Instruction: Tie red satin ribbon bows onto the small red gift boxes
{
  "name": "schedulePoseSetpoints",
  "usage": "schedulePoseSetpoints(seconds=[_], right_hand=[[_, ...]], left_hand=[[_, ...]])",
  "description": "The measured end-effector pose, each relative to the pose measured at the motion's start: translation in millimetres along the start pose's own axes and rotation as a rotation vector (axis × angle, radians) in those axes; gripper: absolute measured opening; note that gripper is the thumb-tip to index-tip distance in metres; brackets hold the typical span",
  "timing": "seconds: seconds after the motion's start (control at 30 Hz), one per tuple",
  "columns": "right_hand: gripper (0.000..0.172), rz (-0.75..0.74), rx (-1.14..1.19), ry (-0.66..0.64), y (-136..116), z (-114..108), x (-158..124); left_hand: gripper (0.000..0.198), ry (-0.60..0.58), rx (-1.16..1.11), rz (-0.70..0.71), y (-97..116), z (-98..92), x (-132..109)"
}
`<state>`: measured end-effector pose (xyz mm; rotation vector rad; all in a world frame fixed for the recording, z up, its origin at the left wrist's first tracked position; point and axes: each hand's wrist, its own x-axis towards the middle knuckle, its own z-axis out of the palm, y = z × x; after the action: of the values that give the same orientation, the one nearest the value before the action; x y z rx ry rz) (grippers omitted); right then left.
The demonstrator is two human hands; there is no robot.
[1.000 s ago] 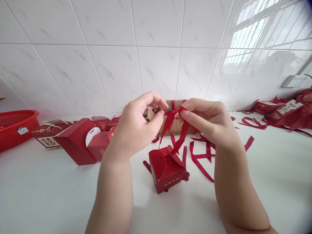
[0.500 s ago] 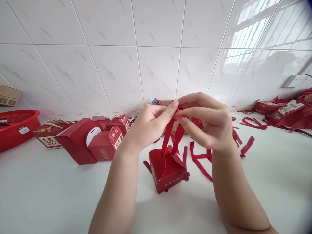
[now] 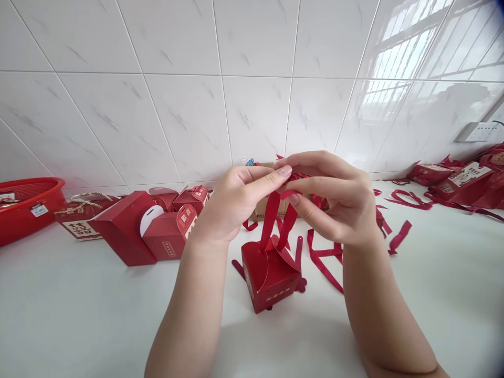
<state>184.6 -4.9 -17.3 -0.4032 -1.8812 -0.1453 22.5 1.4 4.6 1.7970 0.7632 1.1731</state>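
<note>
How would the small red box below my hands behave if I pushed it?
The red box looks like thin folded card, so it's probably light and may dent. Its flat sides suggest it would slide rather than roll.

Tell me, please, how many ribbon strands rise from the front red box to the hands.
2: the left strand and the right strand, both rising from the top of the front red box to the left hand and right hand, which may hide more.
</note>
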Motion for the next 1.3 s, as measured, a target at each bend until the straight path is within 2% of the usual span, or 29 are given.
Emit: schedulePoseSetpoints(seconds=[0.13, 0.4, 0.5, 0.67, 0.83, 1.07, 1.3], right_hand=[[0.016, -0.009, 0.020, -0.029, 0, 1, 0], [0.017, -0.024, 0.027, -0.113, 0, -3, 1], [0.016, -0.014, -0.003, -0.189, -3, -6, 1], [0.017, 0.011, -0.010, -0.299, -14, -16, 1], [0.019, 0.121, -0.007, -0.479, -35, -27, 1], [0.020, 0.170, 0.035, -0.748, -68, -34, -4], [0.014, 0.183, -0.006, -0.788, -83, -38, -32]], left_hand=[[0.033, -0.040, -0.046, -0.017, 0, 0.8, 1], [0.025, 0.002, -0.045, -0.034, -3, -0.4, 4], [0.022, 0.032, -0.056, -0.030, -7, -2.7, 6], [0.025, 0.148, -0.018, 0.031, -17, -11.0, 12], [0.027, 0.187, 0.054, 0.031, -27, -15.0, 17], [0.023, 0.294, 0.180, -0.031, -47, -15.2, 31], [0.025, 0.338, 0.376, -0.057, -85, -22.4, 49]])
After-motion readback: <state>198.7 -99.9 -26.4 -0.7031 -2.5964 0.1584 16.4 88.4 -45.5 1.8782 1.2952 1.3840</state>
